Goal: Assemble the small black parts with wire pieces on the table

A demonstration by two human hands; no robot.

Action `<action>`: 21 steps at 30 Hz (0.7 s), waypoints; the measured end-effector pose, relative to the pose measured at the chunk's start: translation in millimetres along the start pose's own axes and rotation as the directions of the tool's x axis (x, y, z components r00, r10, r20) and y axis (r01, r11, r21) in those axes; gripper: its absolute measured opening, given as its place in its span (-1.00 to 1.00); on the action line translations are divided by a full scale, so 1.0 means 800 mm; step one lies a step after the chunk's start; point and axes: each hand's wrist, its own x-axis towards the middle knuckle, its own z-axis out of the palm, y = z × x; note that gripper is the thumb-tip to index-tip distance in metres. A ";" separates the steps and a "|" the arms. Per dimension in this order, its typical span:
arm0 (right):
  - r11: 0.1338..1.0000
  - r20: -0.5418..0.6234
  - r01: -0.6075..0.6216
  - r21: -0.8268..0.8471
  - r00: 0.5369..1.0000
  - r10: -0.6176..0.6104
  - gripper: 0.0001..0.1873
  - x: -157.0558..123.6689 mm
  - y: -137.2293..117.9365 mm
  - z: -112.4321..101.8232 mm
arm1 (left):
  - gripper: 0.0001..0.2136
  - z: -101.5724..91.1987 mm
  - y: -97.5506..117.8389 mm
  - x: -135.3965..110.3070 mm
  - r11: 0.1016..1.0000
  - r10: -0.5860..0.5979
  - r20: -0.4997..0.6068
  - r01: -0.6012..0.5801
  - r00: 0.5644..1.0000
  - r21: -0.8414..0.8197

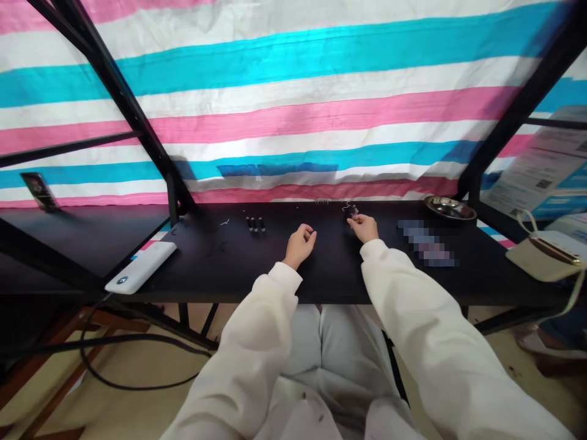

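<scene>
Head view on my feed: the right hand (365,228) has thumb and fingers drawn close together at a small dark-and-pale clump (353,210), left of the metal dish (448,209). Fingertips look right up against it, but I honestly can't tell if it's gripped. The left hand (300,245), further left of the dish, is loosely curled, thumb close to the fingers. There's a dark spot (312,231) by the thumb, and I can't tell whether that's something held or just tabletop showing through.

The clump is too tiny for me to identify, and a pixelated patch (428,244) in front of the dish hides what's there. Well left of the dish I've got three black cylinders (255,224) in a row, then a white slab (141,267). Black tabletop (220,269) under it all, striped sheet (293,110) behind the dish, pale handbag (534,256) to its right.
</scene>
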 end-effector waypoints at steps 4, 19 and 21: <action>0.995 0.033 -0.029 -0.097 0.999 0.032 -0.76 0.010 0.009 0.003 | -0.88 -0.003 -0.003 0.000 0.999 -0.003 0.014 0.002 1.000 0.034; 0.975 0.007 -0.061 -0.215 0.998 0.064 -0.75 0.011 -0.004 0.007 | -0.88 -0.005 -0.003 -0.001 1.000 -0.003 0.054 0.002 0.999 0.023; 0.975 0.017 -0.062 -0.214 0.998 0.067 -0.74 0.012 -0.003 0.007 | -0.88 -0.005 -0.003 -0.001 1.000 0.001 0.053 -0.002 0.999 0.025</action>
